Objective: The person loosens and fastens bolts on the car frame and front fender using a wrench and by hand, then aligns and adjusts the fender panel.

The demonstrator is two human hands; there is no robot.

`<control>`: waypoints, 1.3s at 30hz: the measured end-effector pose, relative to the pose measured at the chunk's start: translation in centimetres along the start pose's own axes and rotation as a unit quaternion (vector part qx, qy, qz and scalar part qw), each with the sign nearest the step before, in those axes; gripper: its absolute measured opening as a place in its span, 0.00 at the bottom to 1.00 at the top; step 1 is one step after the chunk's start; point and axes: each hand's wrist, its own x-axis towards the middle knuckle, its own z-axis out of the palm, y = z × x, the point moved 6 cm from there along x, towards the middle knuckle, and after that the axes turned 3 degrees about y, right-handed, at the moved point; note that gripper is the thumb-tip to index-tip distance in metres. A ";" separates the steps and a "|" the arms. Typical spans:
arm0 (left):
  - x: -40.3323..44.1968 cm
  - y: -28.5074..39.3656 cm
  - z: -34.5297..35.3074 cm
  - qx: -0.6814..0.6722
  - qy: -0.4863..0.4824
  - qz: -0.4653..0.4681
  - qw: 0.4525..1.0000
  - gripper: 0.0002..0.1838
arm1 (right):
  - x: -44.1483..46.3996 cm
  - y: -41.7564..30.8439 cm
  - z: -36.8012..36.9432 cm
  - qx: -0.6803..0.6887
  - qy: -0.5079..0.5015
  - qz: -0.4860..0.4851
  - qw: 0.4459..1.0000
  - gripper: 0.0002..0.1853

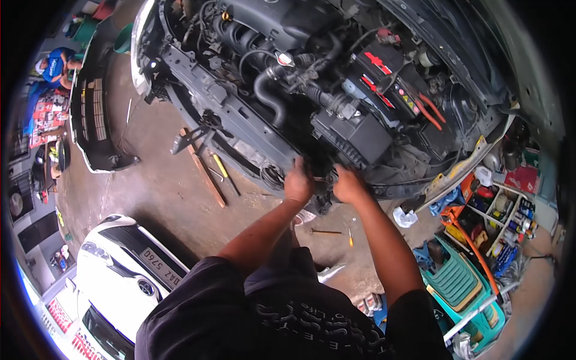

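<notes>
Both hands are at the front edge of a car's open engine bay. My left hand [299, 181] is closed at the end of the dark radiator support panel [255, 123]; its fingertips disappear into shadow. Just to its right, my right hand [350, 184] is curled at the same edge, below the black air filter box [360, 135]. What either hand grips is hidden. A thick black hose [267, 96] runs behind the panel. The battery [378, 78] has red markings, and pliers with red handles [431, 111] lie beside it.
On the floor are a wooden bar [204, 171], a yellow-handled tool [221, 168] and a screwdriver [351, 239]. A removed bumper [90, 120] stands left, near a person in blue [57, 66]. A white car [120, 258] is behind; teal chairs [456, 276] and a tool caddy [501, 210] are right.
</notes>
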 end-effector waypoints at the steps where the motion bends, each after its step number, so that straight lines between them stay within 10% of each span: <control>1: 0.0 -0.2 0.1 -0.002 -0.004 -0.004 1.000 0.13 | 1.5 1.0 1.0 0.045 -0.027 0.006 0.999 0.24; 8: 0.5 0.5 -0.8 -0.033 -0.085 0.036 0.995 0.13 | 6.7 1.2 6.1 -0.055 -0.087 -0.057 0.993 0.17; 10: 0.7 0.8 -1.4 -0.027 -0.138 0.060 0.988 0.13 | 5.8 1.0 4.5 -0.004 -0.044 0.095 0.995 0.22; 18: 1.2 0.0 -1.2 0.053 -0.273 0.133 0.951 0.15 | 4.3 -0.3 2.6 -0.079 -0.060 0.109 0.989 0.16; 32: 2.1 -2.8 -12.3 -0.099 -0.183 -0.003 0.978 0.11 | 5.0 1.1 2.1 0.059 -0.103 0.099 0.988 0.15; 39: 8.1 -0.4 -13.5 -0.054 -0.109 0.145 0.982 0.11 | 5.5 1.6 2.4 0.030 -0.139 0.113 0.983 0.17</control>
